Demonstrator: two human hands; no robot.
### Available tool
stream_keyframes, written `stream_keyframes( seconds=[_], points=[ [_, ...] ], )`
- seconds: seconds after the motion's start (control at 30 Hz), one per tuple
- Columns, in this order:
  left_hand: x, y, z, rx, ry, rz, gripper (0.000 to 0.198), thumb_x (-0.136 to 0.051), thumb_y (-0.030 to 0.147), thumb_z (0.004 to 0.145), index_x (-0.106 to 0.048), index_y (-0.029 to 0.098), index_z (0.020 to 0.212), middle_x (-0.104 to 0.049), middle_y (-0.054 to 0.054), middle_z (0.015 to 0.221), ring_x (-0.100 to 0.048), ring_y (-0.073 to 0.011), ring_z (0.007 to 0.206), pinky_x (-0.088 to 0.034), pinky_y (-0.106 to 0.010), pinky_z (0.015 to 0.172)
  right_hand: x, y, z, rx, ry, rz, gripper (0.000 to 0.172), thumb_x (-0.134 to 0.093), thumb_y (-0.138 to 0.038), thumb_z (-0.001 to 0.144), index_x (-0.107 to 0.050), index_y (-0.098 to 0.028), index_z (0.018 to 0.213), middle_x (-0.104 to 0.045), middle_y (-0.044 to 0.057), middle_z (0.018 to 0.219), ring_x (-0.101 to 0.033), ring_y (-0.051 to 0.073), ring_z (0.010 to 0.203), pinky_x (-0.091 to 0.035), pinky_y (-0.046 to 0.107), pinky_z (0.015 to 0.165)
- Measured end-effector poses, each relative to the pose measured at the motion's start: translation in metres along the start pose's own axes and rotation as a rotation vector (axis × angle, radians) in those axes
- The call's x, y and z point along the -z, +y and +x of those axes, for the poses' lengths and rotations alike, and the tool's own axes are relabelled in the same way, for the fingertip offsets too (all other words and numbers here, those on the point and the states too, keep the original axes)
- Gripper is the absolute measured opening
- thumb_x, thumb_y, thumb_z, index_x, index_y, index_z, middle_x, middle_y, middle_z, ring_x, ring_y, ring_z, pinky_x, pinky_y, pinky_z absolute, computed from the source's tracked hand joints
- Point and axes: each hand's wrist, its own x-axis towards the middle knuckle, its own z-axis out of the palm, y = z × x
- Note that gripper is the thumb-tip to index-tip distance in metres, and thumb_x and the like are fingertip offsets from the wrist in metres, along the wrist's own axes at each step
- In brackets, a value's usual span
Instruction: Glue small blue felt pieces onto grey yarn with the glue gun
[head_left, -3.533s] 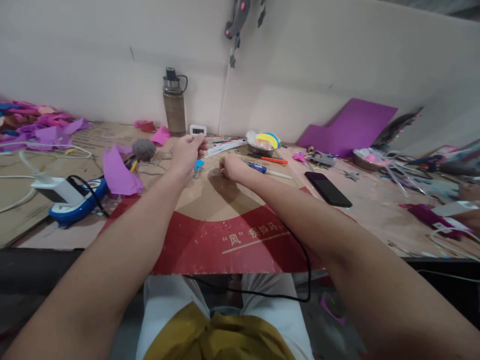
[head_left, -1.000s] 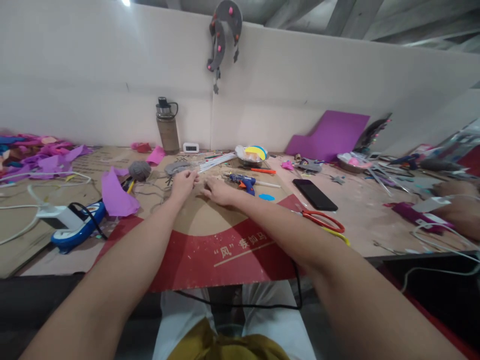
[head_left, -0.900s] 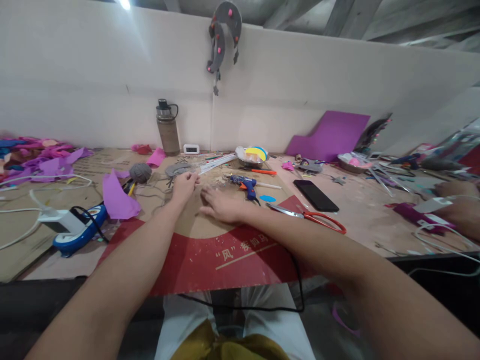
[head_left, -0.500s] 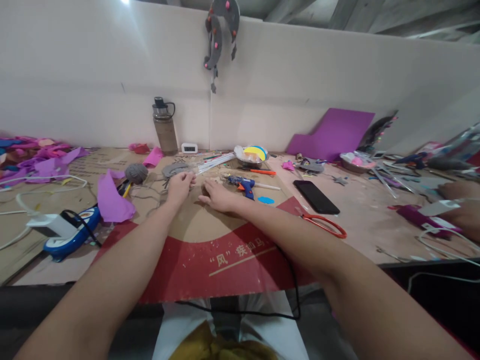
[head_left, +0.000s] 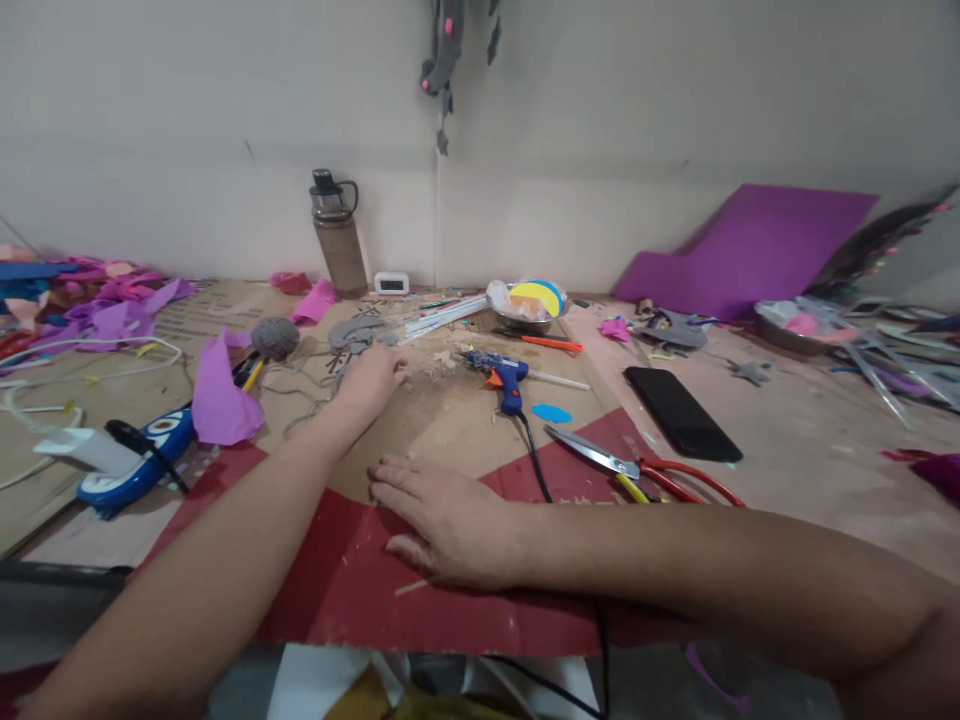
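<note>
My right hand (head_left: 457,520) lies flat on the red-and-tan cardboard (head_left: 322,590), fingers stretched out, holding nothing. Farther in, my left hand (head_left: 375,378) has its fingers curled together beside grey felt pieces (head_left: 356,333); what they hold, if anything, is hidden. A blue glue gun (head_left: 511,385) with a glue stick in its back lies right of my left hand, beside a blue oval piece (head_left: 552,413). Scissors with red handles (head_left: 626,466) rest just beyond my right forearm, over a yellow-handled tool (head_left: 634,488). Grey yarn (head_left: 275,339) sits left of my left hand.
A bottle (head_left: 341,240), a small white clock (head_left: 391,284) and a bowl of bits (head_left: 527,305) stand along the wall. A black phone (head_left: 681,413) lies at right. Left are a blue power strip (head_left: 139,470) and purple felt (head_left: 225,390). The glue gun's cord (head_left: 534,455) runs toward me.
My right hand has drawn back toward me, from beside my left hand to the red front part of the cardboard. My left hand stays near the grey felt. The view has tilted down.
</note>
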Motion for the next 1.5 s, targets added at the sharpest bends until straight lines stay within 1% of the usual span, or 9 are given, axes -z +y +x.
stream_keyframes(
  seconds=[0.2, 0.3, 0.43, 0.67, 0.8, 0.87, 1.1, 1.3, 1.5],
  points=[
    [-0.001, 0.013, -0.001, 0.023, -0.097, 0.333, 0.022, -0.051, 0.022, 0.081, -0.071, 0.012, 0.081, -0.070, -0.016, 0.090, -0.063, -0.0228, 0.084, -0.044, -0.030, 0.076, -0.001, -0.002, 0.001, 0.024, 0.015, -0.033, 0.054, -0.042, -0.037, 0.093, -0.047, -0.002, 0.134, -0.046, 0.019, 0.142, -0.038, 0.029, 0.135, -0.029, 0.042, 0.114],
    [0.004, 0.019, 0.005, 0.061, -0.163, 0.385, 0.018, -0.052, 0.020, 0.076, -0.068, 0.012, 0.075, -0.068, -0.013, 0.079, -0.062, -0.0201, 0.074, -0.042, -0.027, 0.067, 0.000, -0.002, 0.000, 0.033, 0.026, -0.041, 0.053, -0.043, -0.036, 0.093, -0.047, -0.002, 0.133, -0.047, 0.018, 0.141, -0.040, 0.028, 0.133, -0.029, 0.042, 0.114],
    [0.017, 0.017, 0.015, 0.121, -0.184, 0.158, 0.009, -0.056, 0.019, 0.069, -0.061, 0.016, 0.062, -0.060, -0.003, 0.059, -0.054, -0.0144, 0.059, -0.036, -0.024, 0.054, 0.002, 0.000, 0.002, 0.083, 0.032, -0.087, 0.049, -0.045, -0.036, 0.093, -0.049, -0.003, 0.130, -0.050, 0.017, 0.138, -0.043, 0.027, 0.130, -0.034, 0.041, 0.111],
    [0.016, 0.030, 0.011, 0.101, -0.146, -0.395, 0.009, -0.059, 0.023, 0.074, -0.056, 0.016, 0.069, -0.061, -0.001, 0.061, -0.054, -0.0101, 0.053, -0.043, -0.023, 0.055, 0.014, -0.014, 0.012, 0.025, -0.056, -0.159, 0.041, -0.052, -0.034, 0.090, -0.058, -0.003, 0.117, -0.057, 0.022, 0.124, -0.056, 0.028, 0.111, -0.048, 0.042, 0.092],
    [0.024, 0.027, 0.019, 0.139, 0.097, -0.522, 0.009, -0.060, 0.024, 0.076, -0.057, 0.016, 0.076, -0.059, 0.000, 0.063, -0.055, -0.0101, 0.055, -0.045, -0.023, 0.058, 0.007, -0.012, 0.014, 0.011, -0.003, -0.155, 0.043, -0.052, -0.040, 0.090, -0.060, -0.004, 0.113, -0.058, 0.021, 0.120, -0.056, 0.028, 0.110, -0.047, 0.042, 0.092],
    [0.034, 0.017, 0.022, 0.164, 0.187, -0.475, 0.015, -0.061, 0.027, 0.076, -0.060, 0.015, 0.084, -0.063, -0.002, 0.068, -0.057, -0.0121, 0.059, -0.047, -0.025, 0.059, -0.001, -0.007, 0.012, 0.041, 0.069, -0.123, 0.042, -0.052, -0.039, 0.091, -0.059, -0.005, 0.115, -0.057, 0.020, 0.125, -0.053, 0.026, 0.115, -0.044, 0.040, 0.097],
    [0.050, -0.006, -0.001, -0.156, -0.106, -0.113, 0.041, -0.077, 0.041, 0.061, -0.071, 0.021, 0.097, -0.068, -0.008, 0.113, -0.058, -0.0258, 0.110, -0.041, -0.037, 0.099, -0.010, 0.002, 0.006, 0.075, 0.117, -0.049, 0.039, -0.050, -0.033, 0.092, -0.056, -0.006, 0.119, -0.056, 0.018, 0.128, -0.050, 0.024, 0.120, -0.039, 0.038, 0.101],
    [0.060, 0.003, -0.023, 0.011, 0.131, -0.333, 0.033, -0.063, 0.049, 0.077, -0.070, 0.017, 0.084, -0.071, -0.005, 0.082, -0.062, -0.0168, 0.075, -0.048, -0.029, 0.074, 0.003, -0.001, 0.005, 0.077, 0.101, 0.005, 0.031, -0.051, -0.029, 0.091, -0.059, -0.009, 0.114, -0.059, 0.016, 0.121, -0.053, 0.022, 0.114, -0.041, 0.036, 0.097],
    [0.045, 0.019, 0.011, -0.100, -0.022, -0.074, 0.023, -0.059, 0.033, 0.080, -0.075, 0.018, 0.085, -0.073, -0.007, 0.085, -0.063, -0.0182, 0.077, -0.045, -0.029, 0.075, 0.013, 0.002, 0.009, -0.032, 0.086, 0.118, 0.024, -0.044, -0.020, 0.093, -0.063, -0.014, 0.105, -0.065, 0.010, 0.101, -0.057, 0.017, 0.092, -0.044, 0.030, 0.080]
  ],
)
